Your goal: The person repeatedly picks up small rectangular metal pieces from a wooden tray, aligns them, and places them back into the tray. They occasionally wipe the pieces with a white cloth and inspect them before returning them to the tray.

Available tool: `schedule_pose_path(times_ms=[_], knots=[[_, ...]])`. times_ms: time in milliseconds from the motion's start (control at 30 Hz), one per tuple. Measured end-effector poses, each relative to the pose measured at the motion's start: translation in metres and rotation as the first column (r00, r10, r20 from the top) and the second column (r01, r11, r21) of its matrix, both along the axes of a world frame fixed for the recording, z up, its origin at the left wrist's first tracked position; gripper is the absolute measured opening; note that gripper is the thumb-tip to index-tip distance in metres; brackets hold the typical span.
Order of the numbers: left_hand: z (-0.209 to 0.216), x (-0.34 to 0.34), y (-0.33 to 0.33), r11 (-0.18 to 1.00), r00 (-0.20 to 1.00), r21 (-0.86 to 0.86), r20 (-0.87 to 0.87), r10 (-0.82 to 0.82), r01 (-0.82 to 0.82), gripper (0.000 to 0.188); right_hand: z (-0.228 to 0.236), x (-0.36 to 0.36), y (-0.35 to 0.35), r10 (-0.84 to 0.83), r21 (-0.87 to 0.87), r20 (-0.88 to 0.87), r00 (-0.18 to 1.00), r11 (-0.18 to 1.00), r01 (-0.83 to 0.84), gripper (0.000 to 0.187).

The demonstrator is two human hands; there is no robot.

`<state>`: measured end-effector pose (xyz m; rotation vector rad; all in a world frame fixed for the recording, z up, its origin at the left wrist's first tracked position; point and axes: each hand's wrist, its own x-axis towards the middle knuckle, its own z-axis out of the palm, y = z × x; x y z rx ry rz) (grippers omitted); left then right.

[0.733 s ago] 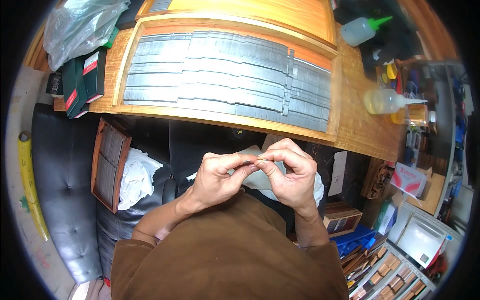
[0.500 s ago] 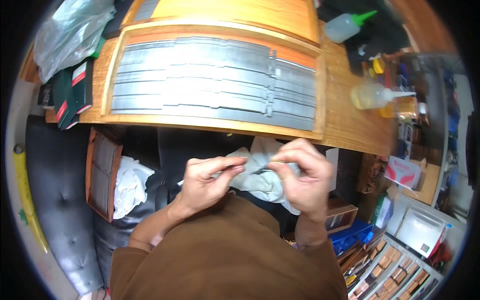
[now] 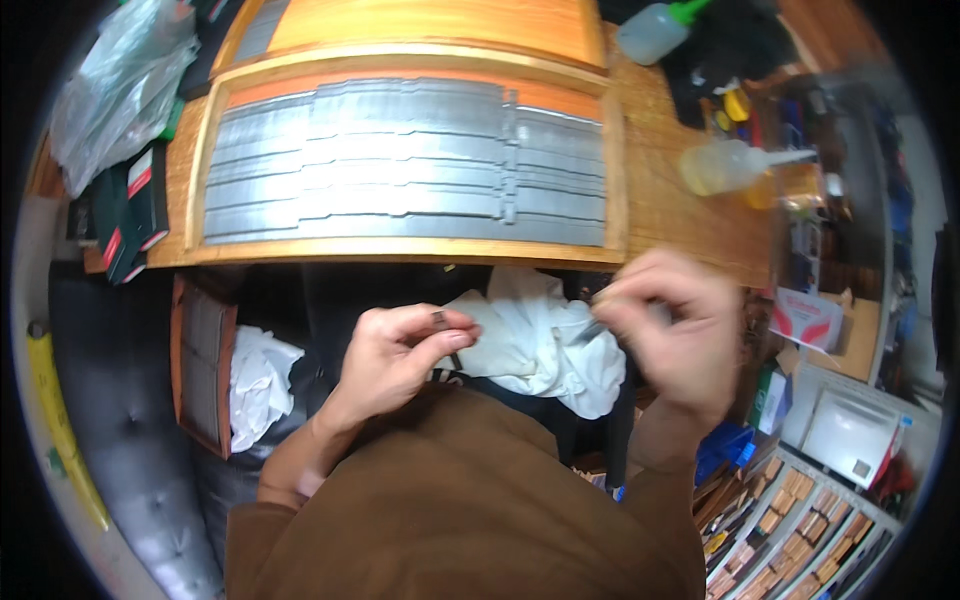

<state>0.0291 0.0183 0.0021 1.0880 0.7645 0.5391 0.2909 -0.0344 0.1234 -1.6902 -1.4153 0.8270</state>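
Note:
My left hand (image 3: 392, 358) is raised over my lap, its thumb and forefinger pinched around a small dark metal-looking piece (image 3: 438, 318). To the right, my right hand (image 3: 685, 325) is smeared by motion. Its thumb and forefinger are closed together; a thin greyish thing seems to show at the tips, too blurred to name. A crumpled white cloth (image 3: 530, 335) lies beneath and between the two hands. Beyond them on the wooden table, a shallow wooden tray (image 3: 614, 180) holds rows of flat grey metal strips (image 3: 400, 160).
Squeeze bottles (image 3: 725, 167) stand at the table's right. A plastic bag (image 3: 125, 90) and dark boxes (image 3: 125, 215) lie at its left. A smaller wooden tray (image 3: 180, 365) of grey strips and another white cloth (image 3: 262, 385) rest on the black seat (image 3: 120, 420).
My hands have moved apart. The right one has swung right and away from the left, which has shifted slightly left. The whole view has also shifted a little.

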Motion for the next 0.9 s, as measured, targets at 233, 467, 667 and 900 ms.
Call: schedule_pose_path(times_ms=[233, 467, 667, 900], knots=[[0.001, -0.006, 0.009, 0.974, 0.986, -0.170, -0.052, -0.159, 0.148, 0.013, -0.098, -0.070, -0.001, -0.007, -0.203, -0.454, 0.891, 0.974, -0.096, 0.005], [0.002, -0.003, 0.000, 0.944, 0.965, 0.293, -0.251, -0.078, 0.153, 0.013, -0.095, -0.076, -0.001, 0.118, 0.031, -0.300, 0.947, 0.993, -0.114, 0.012], [0.014, 0.012, 0.011, 0.581, 1.000, 0.814, 0.009, -0.007, -0.004, 0.032, -0.070, -0.067, 0.000, 0.220, 0.334, -0.074, 0.973, 0.925, -0.183, 0.028], [0.072, 0.034, 0.054, 0.419, 0.998, 0.907, -0.060, 0.018, 0.047, 0.029, -0.019, -0.053, 0.034, 0.097, 0.527, 0.126, 0.987, 0.837, -0.149, 0.029]])
